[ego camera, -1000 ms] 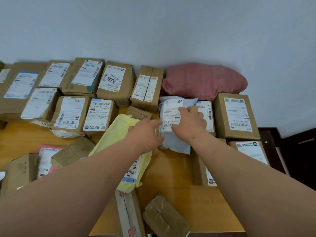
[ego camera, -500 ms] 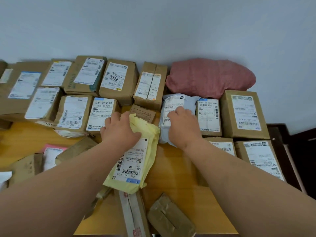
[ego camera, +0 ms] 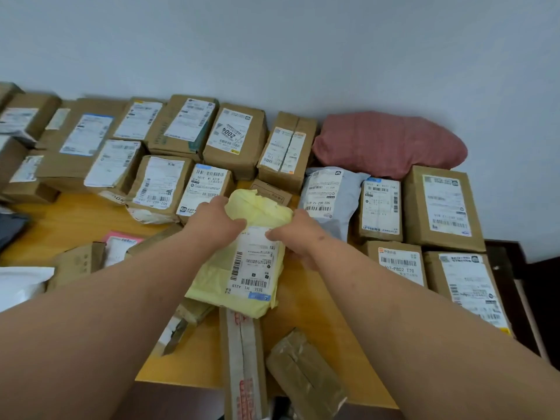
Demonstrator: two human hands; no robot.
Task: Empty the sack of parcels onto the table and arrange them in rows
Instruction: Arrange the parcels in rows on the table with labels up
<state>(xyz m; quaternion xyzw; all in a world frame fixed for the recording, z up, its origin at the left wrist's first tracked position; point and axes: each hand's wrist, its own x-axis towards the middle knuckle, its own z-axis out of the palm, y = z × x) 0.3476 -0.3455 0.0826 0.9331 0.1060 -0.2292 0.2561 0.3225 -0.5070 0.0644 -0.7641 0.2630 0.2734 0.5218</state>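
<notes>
A soft yellow mailer bag point(ego camera: 254, 207) with a white label lies label-up in the middle of the wooden table point(ego camera: 75, 219). My left hand point(ego camera: 216, 221) grips its upper left side and my right hand point(ego camera: 298, 234) grips its right edge. Just right of it lies a grey-white poly mailer point(ego camera: 330, 195), free of my hands. Brown cardboard parcels stand in two rows along the wall, among them one marked 2004 point(ego camera: 235, 137). A red cloth sack point(ego camera: 388, 144) lies against the wall at the back right.
Loose parcels lie near the front edge: a long taped box point(ego camera: 242, 359), a tape-wrapped brown packet point(ego camera: 306, 374), a pink-labelled mailer point(ego camera: 119, 247) and a white bag point(ego camera: 21, 283) at the left. More boxes point(ego camera: 466, 286) fill the right edge, beside a dark floor drop.
My right hand left the grey-white mailer and came onto the yellow mailer. My left hand stayed on the yellow mailer, which now lies a little nearer the rows.
</notes>
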